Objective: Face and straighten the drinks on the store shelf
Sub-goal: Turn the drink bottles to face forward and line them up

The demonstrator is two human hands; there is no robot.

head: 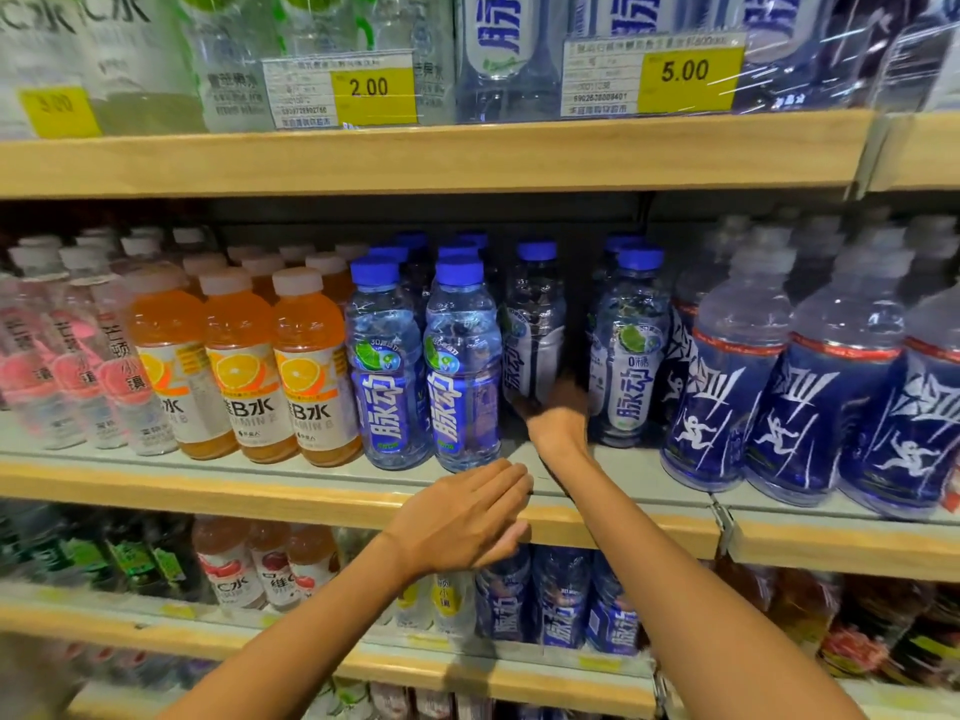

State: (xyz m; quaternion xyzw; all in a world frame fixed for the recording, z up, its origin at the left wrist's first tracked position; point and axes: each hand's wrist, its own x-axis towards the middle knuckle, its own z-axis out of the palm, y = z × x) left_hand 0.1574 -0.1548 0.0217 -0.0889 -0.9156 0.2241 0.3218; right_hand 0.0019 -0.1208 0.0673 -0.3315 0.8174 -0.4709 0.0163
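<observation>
Clasped a clear-filled bottle (535, 324) at its base with right hand (558, 413), grip curled round it, at 12 o'clock; hovered left hand (462, 517) at 6, grip spread, by shelf (208, 491) edge.

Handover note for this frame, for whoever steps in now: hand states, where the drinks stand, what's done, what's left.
Left hand: open, fingers straight, over the shelf edge, holding nothing.
Right hand: inside the shelf, apparently gripping the base of the set-back bottle; that area is blurred.
The set-back bottle stands behind the front row with its label turned sideways.
Done: the front bottles to its left and the orange drinks stand forward with their labels out.
Left: bring the set-back bottle to the front and turn its label out.
</observation>
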